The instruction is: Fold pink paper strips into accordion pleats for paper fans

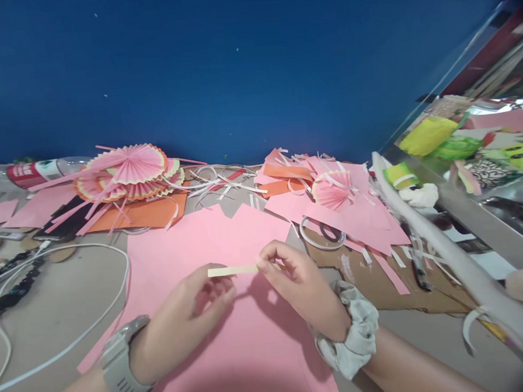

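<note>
Right hand [299, 282] pinches the pale strip [241, 270] above the pink sheet [247, 349]; left hand [184, 308], loosely curled, meets the strip's end, grip unclear. Bottle label [32, 174]: too blurred to read. Grey tabletop [74, 296] borders the sheet's left edge.

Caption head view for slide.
Right hand pinches a pale yellow strip above a pink sheet, left hand near its other end.

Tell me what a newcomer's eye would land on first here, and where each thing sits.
Probably the broad deep-blue panel filling the top of the view, then the stacked, pleated pink paper fans with cream zigzag edges at the back left. In the lower middle, a large pink paper sheet stands out, and above it a thin cream paper strip is pinched in the right hand.
</note>
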`<state>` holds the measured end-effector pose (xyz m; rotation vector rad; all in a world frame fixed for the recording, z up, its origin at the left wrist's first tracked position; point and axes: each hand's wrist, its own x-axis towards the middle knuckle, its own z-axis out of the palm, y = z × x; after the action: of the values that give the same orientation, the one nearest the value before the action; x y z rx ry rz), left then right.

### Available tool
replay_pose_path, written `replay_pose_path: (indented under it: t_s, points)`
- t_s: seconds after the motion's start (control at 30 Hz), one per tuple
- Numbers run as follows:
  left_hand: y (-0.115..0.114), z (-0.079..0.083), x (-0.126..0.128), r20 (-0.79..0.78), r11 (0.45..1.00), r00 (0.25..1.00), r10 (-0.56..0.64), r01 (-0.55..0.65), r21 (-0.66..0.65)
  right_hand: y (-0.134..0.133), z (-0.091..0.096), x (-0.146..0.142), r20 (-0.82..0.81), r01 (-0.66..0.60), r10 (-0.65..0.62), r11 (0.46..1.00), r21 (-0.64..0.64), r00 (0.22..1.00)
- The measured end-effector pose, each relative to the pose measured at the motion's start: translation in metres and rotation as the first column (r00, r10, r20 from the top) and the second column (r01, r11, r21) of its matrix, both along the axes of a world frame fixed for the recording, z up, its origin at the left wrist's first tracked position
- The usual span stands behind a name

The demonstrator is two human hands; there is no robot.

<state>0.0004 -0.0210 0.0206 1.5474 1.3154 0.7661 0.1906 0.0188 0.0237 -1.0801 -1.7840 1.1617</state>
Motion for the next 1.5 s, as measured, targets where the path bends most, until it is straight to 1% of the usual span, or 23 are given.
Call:
replay_pose_path:
  t_s: [0.07, 0.13, 0.23, 0.3, 0.37, 0.6, 0.67, 0.73, 0.83, 0.9, 0.93, 1.0, 1.03, 1.07, 1.17, 1.27, 1.33, 1.4, 1.43, 1.5]
  points:
    - [-0.002, 0.003, 0.009, 0.026, 0.999, 1.000, -0.008, 0.009, -0.037, -0.001, 0.000, -0.001, -0.014, 0.001, -0.002, 1.000, -0.026, 1.000]
    - [-0.003, 0.006, 0.016, 0.085, 0.998, 0.996, -0.008, 0.013, -0.057, -0.002, 0.001, -0.002, -0.002, -0.003, 0.003, 0.999, -0.040, 1.000]
    - [0.000, 0.010, 0.022, 0.107, 1.000, 0.994, -0.015, 0.017, -0.017, -0.004, 0.000, -0.003, 0.044, -0.003, 0.004, 1.000, -0.029, 0.999]
    - [0.002, 0.012, 0.022, 0.080, 1.000, 0.997, -0.015, 0.014, 0.020, -0.004, -0.001, -0.003, 0.071, -0.003, 0.004, 1.000, -0.002, 0.998]
    - [0.002, 0.011, 0.021, 0.066, 1.000, 0.998, -0.011, 0.009, 0.025, -0.004, -0.001, -0.002, 0.087, -0.007, 0.005, 1.000, 0.024, 0.996]
    - [0.001, 0.004, 0.011, 0.181, 0.997, 0.982, 0.047, -0.036, -0.064, -0.002, -0.002, -0.001, 0.098, 0.009, -0.015, 0.998, 0.054, 0.995]
    - [0.006, 0.003, 0.003, 0.172, 0.994, 0.981, 0.092, -0.080, -0.079, -0.002, -0.002, -0.001, 0.093, 0.013, -0.019, 0.998, 0.060, 0.995]
    - [0.012, 0.002, -0.007, 0.117, 0.980, 0.974, 0.193, -0.186, -0.072, -0.002, -0.003, -0.001, 0.101, 0.015, -0.022, 0.997, 0.070, 0.995]
    - [0.020, 0.002, -0.022, 0.096, 0.953, 0.949, 0.301, -0.302, -0.011, -0.002, -0.004, -0.001, 0.138, 0.013, -0.027, 0.995, 0.099, 0.990]
    - [0.020, 0.004, -0.028, 0.096, 0.949, 0.945, 0.313, -0.316, 0.014, -0.002, -0.004, -0.001, 0.173, 0.008, -0.031, 0.991, 0.131, 0.984]
    - [0.018, 0.006, -0.029, 0.087, 0.966, 0.963, 0.257, -0.258, 0.002, -0.002, -0.005, 0.000, 0.190, 0.005, -0.033, 0.989, 0.148, 0.981]
    - [0.012, 0.011, -0.028, 0.054, 0.998, 0.997, 0.061, -0.060, -0.014, -0.002, -0.005, 0.000, 0.220, -0.008, -0.030, 0.985, 0.170, 0.975]
    - [0.009, 0.013, -0.026, -0.002, 1.000, 1.000, 0.003, -0.003, -0.017, -0.002, -0.005, 0.001, 0.229, -0.015, -0.027, 0.984, 0.177, 0.973]
    - [0.006, 0.015, -0.025, -0.079, 1.000, 0.997, -0.024, 0.024, 0.005, -0.002, -0.006, 0.001, 0.235, -0.019, -0.025, 0.983, 0.185, 0.972]
    - [-0.002, 0.020, -0.021, -0.252, 0.996, 0.968, -0.019, 0.041, 0.080, -0.002, -0.004, 0.001, 0.233, -0.026, -0.023, 0.979, 0.204, 0.972]
    - [-0.009, 0.023, -0.018, -0.321, 0.983, 0.947, -0.012, 0.070, 0.168, -0.001, -0.002, 0.001, 0.232, -0.033, -0.012, 0.981, 0.192, 0.973]
    - [-0.015, 0.026, -0.015, -0.363, 0.964, 0.931, -0.030, 0.122, 0.235, 0.000, -0.001, 0.001, 0.247, -0.032, -0.010, 0.986, 0.165, 0.969]
    - [-0.021, 0.030, -0.010, -0.405, 0.937, 0.910, -0.083, 0.210, 0.279, 0.002, -0.003, 0.000, 0.270, -0.022, -0.017, 0.990, 0.142, 0.963]
    - [-0.023, 0.031, -0.007, -0.420, 0.921, 0.902, -0.102, 0.245, 0.303, 0.003, -0.004, 0.000, 0.278, -0.004, -0.037, 0.989, 0.145, 0.960]
    - [-0.026, 0.034, 0.000, -0.411, 0.898, 0.901, -0.138, 0.288, 0.332, 0.003, -0.006, 0.001, 0.273, 0.068, -0.122, 0.977, 0.201, 0.954]
